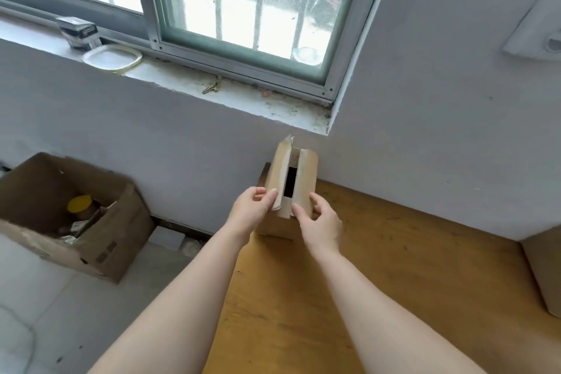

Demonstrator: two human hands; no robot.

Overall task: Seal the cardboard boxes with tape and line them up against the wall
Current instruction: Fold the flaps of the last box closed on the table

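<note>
A small cardboard box stands on the far left corner of the wooden table, close to the white wall. Its top flaps are folded nearly together, with a dark gap between them. My left hand grips the near edge of the left flap. My right hand holds the box's near right corner with the fingers on the right flap. No tape is in view. Another cardboard box shows partly at the table's right edge against the wall.
A large open cardboard box with a yellow-lidded jar and clutter sits on the floor at left. The window sill above holds a small dark carton, a white lid and keys. A white appliance juts from the wall at upper right.
</note>
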